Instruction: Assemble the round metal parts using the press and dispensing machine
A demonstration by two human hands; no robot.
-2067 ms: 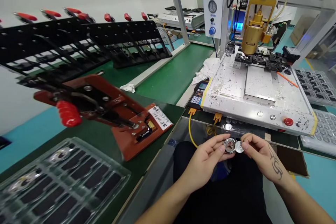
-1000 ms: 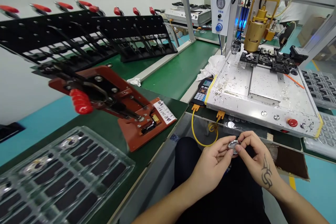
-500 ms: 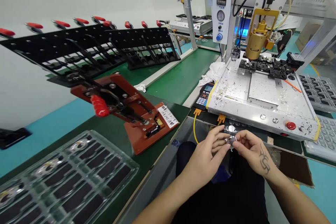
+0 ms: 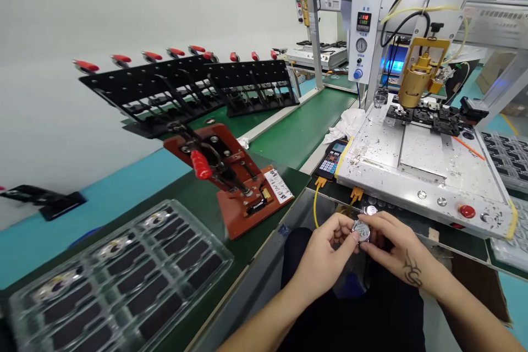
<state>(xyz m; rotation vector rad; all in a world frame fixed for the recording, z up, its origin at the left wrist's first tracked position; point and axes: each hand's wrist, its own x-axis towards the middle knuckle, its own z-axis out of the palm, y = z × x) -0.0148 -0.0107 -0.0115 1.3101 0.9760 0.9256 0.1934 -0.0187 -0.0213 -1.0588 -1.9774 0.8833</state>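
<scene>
A small round silver disc [image 4: 361, 231] with printed markings on its face is held above my lap. My left hand [image 4: 328, 256] pinches it from the left, thumb on its lower edge and fingers curled behind. The fingers and thumb of my right hand [image 4: 398, 250] grip the disc's right edge. Just beyond my fingertips, near the bench edge, lies another small round pale piece [image 4: 370, 210]. To the left stands a reddish-brown clamp fixture [image 4: 243, 220] with a red handle [image 4: 201, 164].
A clear plastic tray [image 4: 171, 206] with dark inserts and several shiny parts lies at left. Ahead right is a white press machine [image 4: 371, 168] with a red button [image 4: 467, 211]. A keypad controller [image 4: 332, 158] sits beside it. Black clamp racks [image 4: 165, 85] stand behind.
The disc has turned so its printed face shows towards me. Both hands have shifted their hold around it. The whole view has swung slightly left and up.
</scene>
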